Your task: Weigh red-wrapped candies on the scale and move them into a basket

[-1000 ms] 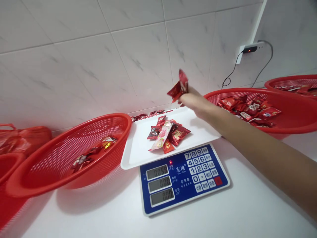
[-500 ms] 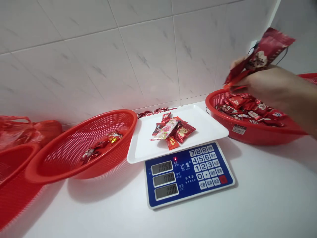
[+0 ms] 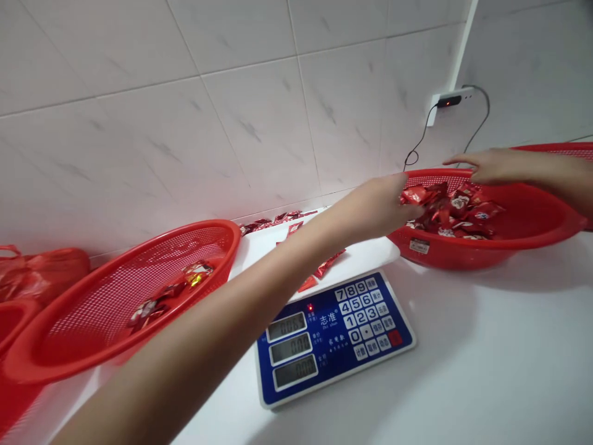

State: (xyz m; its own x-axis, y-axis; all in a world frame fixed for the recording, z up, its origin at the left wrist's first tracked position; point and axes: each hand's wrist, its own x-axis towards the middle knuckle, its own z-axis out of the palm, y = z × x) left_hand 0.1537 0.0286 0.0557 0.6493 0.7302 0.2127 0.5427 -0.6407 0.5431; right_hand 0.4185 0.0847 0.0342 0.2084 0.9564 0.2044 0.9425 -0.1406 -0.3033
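Observation:
My left arm stretches across the scale's white tray (image 3: 370, 253) to the red basket (image 3: 486, 253) on the right. My left hand (image 3: 377, 207) is at the basket's near-left rim, its fingers closed on red candy packets (image 3: 458, 210) at the edge of the pile. Over the basket's far rim, my right hand (image 3: 491, 165) lies flat with fingers stretched out and nothing in it. A few red packets (image 3: 328, 262) on the tray show below my left forearm; the others are hidden by it.
A blue electronic scale (image 3: 333, 334) stands on the white counter. To the left, a tilted red basket (image 3: 115, 346) holds a few packets. Another red basket (image 3: 9, 315) and a red bag (image 3: 46, 266) sit far left, a further basket (image 3: 556, 147) far right. A wall socket (image 3: 447, 100) has a plugged cable.
My right hand has dropped from above the basket to its far rim and no longer holds the packets. My left arm has come in and reached across the tray to the right basket.

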